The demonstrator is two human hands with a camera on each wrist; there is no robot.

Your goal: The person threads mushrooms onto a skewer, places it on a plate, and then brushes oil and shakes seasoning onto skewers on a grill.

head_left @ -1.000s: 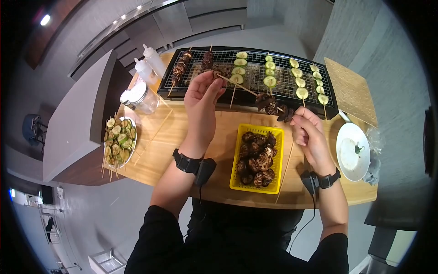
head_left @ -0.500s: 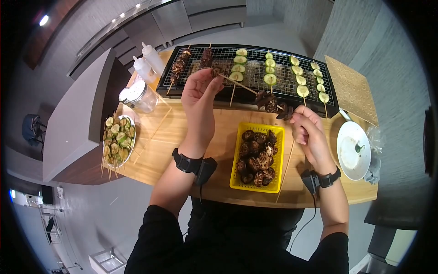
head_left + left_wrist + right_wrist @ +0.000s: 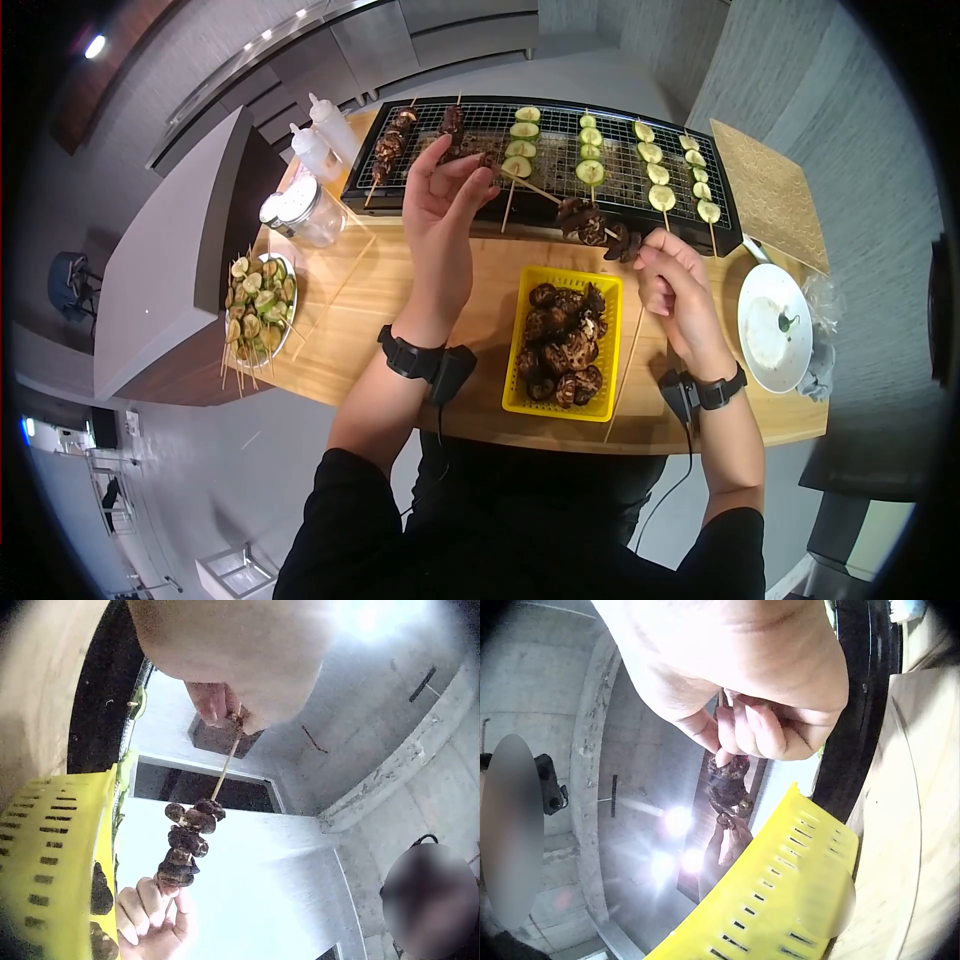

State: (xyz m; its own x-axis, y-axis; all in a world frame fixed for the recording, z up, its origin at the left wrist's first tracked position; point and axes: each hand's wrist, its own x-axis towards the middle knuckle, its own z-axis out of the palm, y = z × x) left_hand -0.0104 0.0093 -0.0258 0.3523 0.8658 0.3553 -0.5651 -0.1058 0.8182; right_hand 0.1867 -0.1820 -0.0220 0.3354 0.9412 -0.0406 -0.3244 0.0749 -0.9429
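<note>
A wooden skewer (image 3: 538, 190) threaded with dark grilled mushrooms (image 3: 585, 222) hangs slanted in front of the grill. My right hand (image 3: 676, 285) grips its near end, just below the lowest mushroom. At the far tip, my left hand (image 3: 440, 205) has a small mushroom piece (image 3: 236, 720) between thumb and fingers, its index finger lifted and straighter. Bare stick shows between that piece and the threaded ones. In the right wrist view my curled fingers (image 3: 757, 731) cover the skewer's end. Below stands a yellow basket (image 3: 512, 345) of more mushrooms (image 3: 565, 350).
Behind the hands is a black grill (image 3: 640, 222) bearing mushroom and cucumber-slice skewers (image 3: 591, 172). To the left are squeeze bottles (image 3: 330, 125), a glass jar (image 3: 318, 220) and a plate of skewered slices (image 3: 262, 300). A white pan (image 3: 770, 350) and a gold board (image 3: 770, 195) lie right.
My left hand's index finger has lifted and straightened away from the mushroom piece at the skewer's tip. The right hand keeps its grip almost in place.
</note>
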